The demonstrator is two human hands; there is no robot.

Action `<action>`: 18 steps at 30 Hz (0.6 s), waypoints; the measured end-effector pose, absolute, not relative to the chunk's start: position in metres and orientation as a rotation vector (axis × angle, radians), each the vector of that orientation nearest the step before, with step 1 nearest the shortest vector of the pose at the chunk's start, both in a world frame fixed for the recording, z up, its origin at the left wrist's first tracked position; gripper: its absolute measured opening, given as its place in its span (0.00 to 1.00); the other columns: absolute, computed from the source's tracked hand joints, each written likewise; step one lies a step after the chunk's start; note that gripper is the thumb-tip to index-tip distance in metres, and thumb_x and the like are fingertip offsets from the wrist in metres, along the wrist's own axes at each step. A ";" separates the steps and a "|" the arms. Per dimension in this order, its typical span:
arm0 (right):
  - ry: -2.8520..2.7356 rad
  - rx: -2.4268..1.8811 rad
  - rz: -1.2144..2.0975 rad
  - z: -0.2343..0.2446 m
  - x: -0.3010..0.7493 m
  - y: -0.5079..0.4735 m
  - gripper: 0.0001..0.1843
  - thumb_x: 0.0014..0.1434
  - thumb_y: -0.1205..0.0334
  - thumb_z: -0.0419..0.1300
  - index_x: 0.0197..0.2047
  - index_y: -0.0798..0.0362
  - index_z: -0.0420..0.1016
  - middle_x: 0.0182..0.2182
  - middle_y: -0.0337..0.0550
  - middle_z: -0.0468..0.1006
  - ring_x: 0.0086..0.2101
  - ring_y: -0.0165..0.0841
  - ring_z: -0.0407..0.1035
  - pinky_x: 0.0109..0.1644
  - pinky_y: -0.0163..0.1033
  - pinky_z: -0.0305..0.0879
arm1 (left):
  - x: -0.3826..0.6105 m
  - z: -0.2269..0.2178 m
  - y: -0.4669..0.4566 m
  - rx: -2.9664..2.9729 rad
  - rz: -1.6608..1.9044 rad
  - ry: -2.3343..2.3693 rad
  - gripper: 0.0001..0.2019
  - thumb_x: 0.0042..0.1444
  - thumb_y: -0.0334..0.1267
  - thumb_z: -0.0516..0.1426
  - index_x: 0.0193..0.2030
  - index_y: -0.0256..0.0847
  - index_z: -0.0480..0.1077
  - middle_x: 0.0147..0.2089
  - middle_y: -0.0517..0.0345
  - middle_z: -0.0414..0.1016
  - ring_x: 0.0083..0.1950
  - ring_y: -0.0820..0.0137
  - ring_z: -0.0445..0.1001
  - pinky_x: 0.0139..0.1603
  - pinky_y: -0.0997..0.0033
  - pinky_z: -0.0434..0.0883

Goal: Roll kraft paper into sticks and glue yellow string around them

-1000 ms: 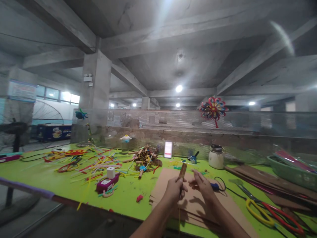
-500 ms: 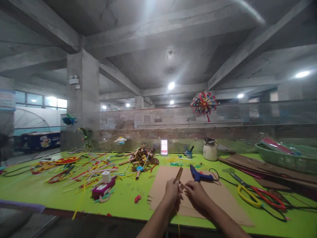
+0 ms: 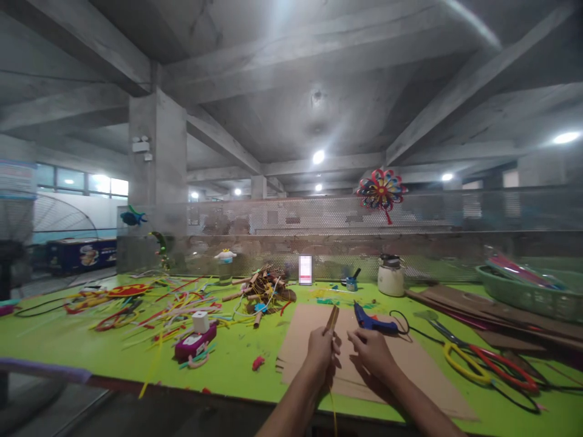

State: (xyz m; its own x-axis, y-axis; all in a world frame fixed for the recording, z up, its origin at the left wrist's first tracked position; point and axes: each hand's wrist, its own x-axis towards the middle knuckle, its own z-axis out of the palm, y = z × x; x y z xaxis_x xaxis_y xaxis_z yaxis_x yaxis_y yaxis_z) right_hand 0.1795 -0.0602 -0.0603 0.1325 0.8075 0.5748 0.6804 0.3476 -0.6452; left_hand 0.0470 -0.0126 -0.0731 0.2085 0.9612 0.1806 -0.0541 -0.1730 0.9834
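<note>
My left hand [image 3: 322, 348] is closed around a narrow brown cardboard strip [image 3: 333, 318] that sticks up past the fingers. A thin yellow cord [image 3: 333, 405] hangs down below this hand, over the table edge. To its right, a small gap apart, my right hand [image 3: 370, 351] has thumb and forefinger pinched together; whatever lies between them is too small to make out. Both hands are above a stack of brown cardboard sheets [image 3: 303, 328]. Just beyond my right hand lies a blue glue gun [image 3: 374, 322].
Scissors with yellow and red handles [image 3: 501, 367] lie at right, near a green basket [image 3: 523, 291]. A heap of twigs and rolls [image 3: 266, 291], a phone [image 3: 305, 271] and a white jar [image 3: 390, 279] stand behind. Left are colourful pipe cleaners [image 3: 182, 309] and a purple box [image 3: 195, 343].
My right hand has drawn away from the left hand, widening the gap between them. My left hand still holds the strip. The whole view has shifted slightly.
</note>
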 end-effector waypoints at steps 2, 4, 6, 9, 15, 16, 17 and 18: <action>-1.507 -1.348 0.168 -0.055 0.182 -0.062 0.24 0.56 0.48 0.48 0.20 0.56 0.71 0.16 0.42 0.71 0.21 0.33 0.64 0.28 0.36 0.56 | 0.047 -0.072 -0.014 1.387 1.202 0.926 0.15 0.52 0.48 0.50 0.30 0.36 0.62 0.14 0.66 0.60 0.10 0.80 0.54 0.14 0.76 0.61; -1.407 -1.328 0.171 -0.052 0.185 -0.064 0.25 0.55 0.45 0.49 0.20 0.56 0.71 0.15 0.41 0.70 0.20 0.33 0.64 0.27 0.36 0.57 | 0.047 -0.071 -0.014 1.367 1.201 0.924 0.16 0.51 0.50 0.50 0.30 0.36 0.62 0.14 0.66 0.60 0.10 0.80 0.53 0.13 0.77 0.60; -1.320 -1.316 0.142 -0.051 0.189 -0.064 0.26 0.54 0.43 0.50 0.20 0.55 0.71 0.15 0.41 0.69 0.20 0.33 0.63 0.27 0.36 0.57 | 0.046 -0.070 -0.014 1.352 1.186 0.930 0.16 0.51 0.51 0.50 0.30 0.36 0.62 0.14 0.66 0.60 0.10 0.80 0.52 0.12 0.76 0.59; -1.220 -1.285 0.085 -0.050 0.194 -0.064 0.25 0.53 0.42 0.51 0.21 0.55 0.72 0.17 0.43 0.72 0.22 0.34 0.65 0.29 0.37 0.59 | 0.046 -0.070 -0.013 1.340 1.183 0.939 0.16 0.51 0.50 0.50 0.30 0.36 0.61 0.15 0.66 0.60 0.09 0.80 0.51 0.12 0.76 0.59; -1.029 -1.165 0.085 -0.036 0.196 -0.066 0.23 0.52 0.46 0.54 0.37 0.59 0.73 0.34 0.53 0.77 0.35 0.39 0.70 0.40 0.40 0.65 | 0.047 -0.063 -0.021 1.319 1.177 0.930 0.13 0.50 0.47 0.51 0.30 0.36 0.61 0.15 0.66 0.60 0.10 0.81 0.50 0.12 0.76 0.59; -1.028 -1.149 0.094 -0.030 0.192 -0.068 0.23 0.53 0.47 0.54 0.40 0.59 0.72 0.36 0.54 0.76 0.36 0.39 0.70 0.41 0.41 0.66 | 0.046 -0.060 -0.025 1.310 1.174 0.933 0.14 0.50 0.47 0.51 0.29 0.36 0.61 0.15 0.66 0.60 0.10 0.81 0.50 0.12 0.76 0.59; -1.046 -1.132 0.097 -0.023 0.187 -0.071 0.23 0.53 0.48 0.54 0.43 0.59 0.71 0.38 0.54 0.75 0.37 0.39 0.70 0.42 0.41 0.66 | 0.046 -0.057 -0.028 1.302 1.172 0.942 0.14 0.50 0.48 0.52 0.29 0.36 0.61 0.15 0.66 0.59 0.10 0.81 0.50 0.13 0.77 0.58; -1.081 -1.109 0.089 -0.015 0.180 -0.077 0.24 0.54 0.49 0.54 0.46 0.59 0.69 0.40 0.54 0.75 0.38 0.39 0.70 0.42 0.42 0.66 | 0.046 -0.054 -0.031 1.299 1.172 0.952 0.14 0.50 0.48 0.52 0.28 0.37 0.62 0.15 0.66 0.59 0.11 0.81 0.51 0.13 0.77 0.58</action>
